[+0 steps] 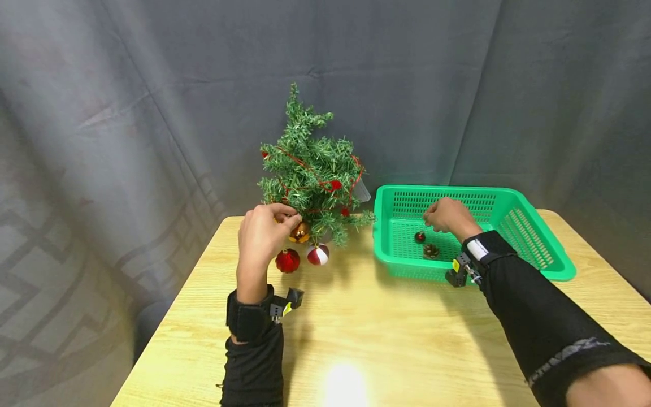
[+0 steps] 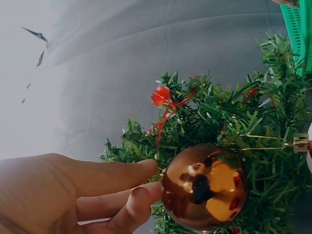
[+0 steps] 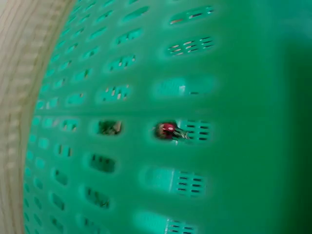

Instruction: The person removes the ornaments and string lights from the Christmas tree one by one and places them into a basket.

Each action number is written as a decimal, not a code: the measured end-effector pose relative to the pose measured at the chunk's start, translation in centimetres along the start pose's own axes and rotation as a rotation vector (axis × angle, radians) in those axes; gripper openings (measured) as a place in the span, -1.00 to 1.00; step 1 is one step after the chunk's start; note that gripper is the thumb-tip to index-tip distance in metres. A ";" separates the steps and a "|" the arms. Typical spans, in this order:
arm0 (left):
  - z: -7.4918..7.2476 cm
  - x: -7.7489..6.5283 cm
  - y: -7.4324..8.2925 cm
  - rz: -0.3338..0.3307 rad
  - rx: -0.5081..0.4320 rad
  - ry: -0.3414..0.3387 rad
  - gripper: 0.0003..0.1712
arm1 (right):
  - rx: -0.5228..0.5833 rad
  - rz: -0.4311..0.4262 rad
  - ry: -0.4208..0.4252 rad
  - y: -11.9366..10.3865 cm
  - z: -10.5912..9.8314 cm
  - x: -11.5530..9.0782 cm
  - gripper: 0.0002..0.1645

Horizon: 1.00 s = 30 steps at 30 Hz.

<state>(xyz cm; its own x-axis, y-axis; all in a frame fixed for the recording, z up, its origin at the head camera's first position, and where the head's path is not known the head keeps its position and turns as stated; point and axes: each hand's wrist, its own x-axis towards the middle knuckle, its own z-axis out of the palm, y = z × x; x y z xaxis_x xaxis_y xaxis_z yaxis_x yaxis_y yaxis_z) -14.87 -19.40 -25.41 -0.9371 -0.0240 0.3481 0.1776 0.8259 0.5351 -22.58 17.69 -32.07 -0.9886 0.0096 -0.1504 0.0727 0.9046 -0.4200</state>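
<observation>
Beside the lower left of a small artificial Christmas tree (image 1: 305, 164), my left hand (image 1: 261, 234) pinches at the top of a shiny gold bauble (image 2: 204, 187). Thumb and fingers meet where its cap would be, and that part is hidden. A red bauble (image 1: 287, 260) and a red-and-white bauble (image 1: 318, 254) hang on the low branches. My right hand (image 1: 450, 217) is over the green basket (image 1: 407, 264), fingers loosely bent, with nothing visible in them. Below it in the basket lie a small dark red bauble (image 1: 420, 237) and a pine cone (image 1: 431, 250).
The tree and basket stand side by side toward the back of a wooden table (image 1: 366, 333). A thin red garland (image 1: 300, 161) with red pieces winds through the branches. Behind the table hangs a grey curtain (image 1: 407, 90).
</observation>
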 end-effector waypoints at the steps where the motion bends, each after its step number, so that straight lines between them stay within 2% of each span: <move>1: 0.0 0.0 0.0 0.001 0.001 -0.003 -0.76 | -0.005 0.003 -0.011 0.1 0.1 0.0 -0.56; 7: 0.2 0.0 0.0 0.006 0.022 -0.025 -0.70 | -0.015 0.012 -0.051 0.7 0.8 0.0 -0.56; 12: 0.6 -0.1 -0.2 0.007 0.035 -0.036 -0.70 | -0.021 0.002 -0.043 1.0 1.5 0.0 -0.55; 16: 0.7 -0.1 -0.4 0.014 0.053 -0.028 -0.71 | -0.023 -0.026 -0.035 0.5 1.5 0.0 -0.52; 21: 0.7 -0.1 -0.4 0.011 0.059 -0.015 -0.70 | -0.032 -0.074 0.018 -1.7 0.8 -0.5 -0.54; 30: 0.8 0.2 -0.2 0.018 0.042 0.011 -0.78 | 0.006 -0.216 0.200 -7.4 0.0 -3.0 -0.59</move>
<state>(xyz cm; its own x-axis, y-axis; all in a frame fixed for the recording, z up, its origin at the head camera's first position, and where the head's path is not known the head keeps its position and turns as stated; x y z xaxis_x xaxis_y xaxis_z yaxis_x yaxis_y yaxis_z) -15.34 -19.15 -26.02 -0.9306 -0.0152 0.3657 0.1811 0.8492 0.4961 -20.17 10.98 -28.50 -0.9876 -0.0986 0.1225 -0.1423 0.8924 -0.4282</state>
